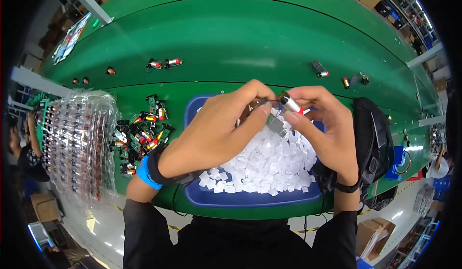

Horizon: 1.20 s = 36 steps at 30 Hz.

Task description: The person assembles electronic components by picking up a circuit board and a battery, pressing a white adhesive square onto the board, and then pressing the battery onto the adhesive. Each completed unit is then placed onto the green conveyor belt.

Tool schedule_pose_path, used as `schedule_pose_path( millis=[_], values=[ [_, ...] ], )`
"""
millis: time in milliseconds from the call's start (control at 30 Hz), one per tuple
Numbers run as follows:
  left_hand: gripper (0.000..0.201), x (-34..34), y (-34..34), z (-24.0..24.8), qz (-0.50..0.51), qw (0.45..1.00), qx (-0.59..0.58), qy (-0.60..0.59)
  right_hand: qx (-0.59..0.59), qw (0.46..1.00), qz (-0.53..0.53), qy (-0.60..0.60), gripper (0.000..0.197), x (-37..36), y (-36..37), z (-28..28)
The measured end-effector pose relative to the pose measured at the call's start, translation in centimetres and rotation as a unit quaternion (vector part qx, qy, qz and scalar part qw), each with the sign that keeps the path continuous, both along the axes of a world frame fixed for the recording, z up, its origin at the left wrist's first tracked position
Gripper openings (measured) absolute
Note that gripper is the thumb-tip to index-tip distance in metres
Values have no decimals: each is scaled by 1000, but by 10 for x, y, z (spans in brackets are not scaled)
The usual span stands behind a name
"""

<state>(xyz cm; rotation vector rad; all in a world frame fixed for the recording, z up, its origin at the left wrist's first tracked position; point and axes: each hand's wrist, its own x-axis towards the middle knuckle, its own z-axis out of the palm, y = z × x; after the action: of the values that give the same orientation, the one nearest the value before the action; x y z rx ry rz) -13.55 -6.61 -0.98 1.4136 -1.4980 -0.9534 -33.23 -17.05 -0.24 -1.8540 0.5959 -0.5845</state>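
Note:
Over a blue tray (255,200) of small white paper-like squares (262,165), my two hands meet. My right hand (325,125) is closed, pinching a small cylindrical battery (291,103) with a silver body and a red end between thumb and fingers. My left hand (224,122) is closed too, its thumb and forefinger pressed together on a small greyish translucent piece (275,125); the fingers cover part of it. Thin dark wires seem to run between the battery and the left fingertips. The squares lie loosely heaped in the tray below both hands.
Left of the tray lies a pile of small circuit boards with batteries (144,132). Beyond it stands a stack of clear plastic trays (79,141). A black bag (373,139) sits at right. Several loose battery parts (173,62) dot the green table (231,33).

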Motion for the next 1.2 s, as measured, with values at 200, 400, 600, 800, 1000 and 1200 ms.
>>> schedule_pose_path(
  millis=[200,400,600,800,1000,1200],
  values=[
    [16,-15,3,1,66,993,1,-97,-16,1000,-4,-20,29,0,2,-3],
    [14,-7,3,-4,23,998,54,-2,-129,990,39,-31,29,-5,-4,-1],
    [25,4,-3,-8,-80,894,172,407,-317,942,85,-67,31,-3,-7,8],
    [23,3,-5,-10,-24,863,121,490,-363,925,74,-80,29,-1,0,5],
    [28,-6,3,8,-11,973,73,218,-331,939,40,-87,31,-5,1,8],
    [27,-3,1,10,-38,939,114,322,-436,895,20,-94,30,-3,-1,7]
  ],
)
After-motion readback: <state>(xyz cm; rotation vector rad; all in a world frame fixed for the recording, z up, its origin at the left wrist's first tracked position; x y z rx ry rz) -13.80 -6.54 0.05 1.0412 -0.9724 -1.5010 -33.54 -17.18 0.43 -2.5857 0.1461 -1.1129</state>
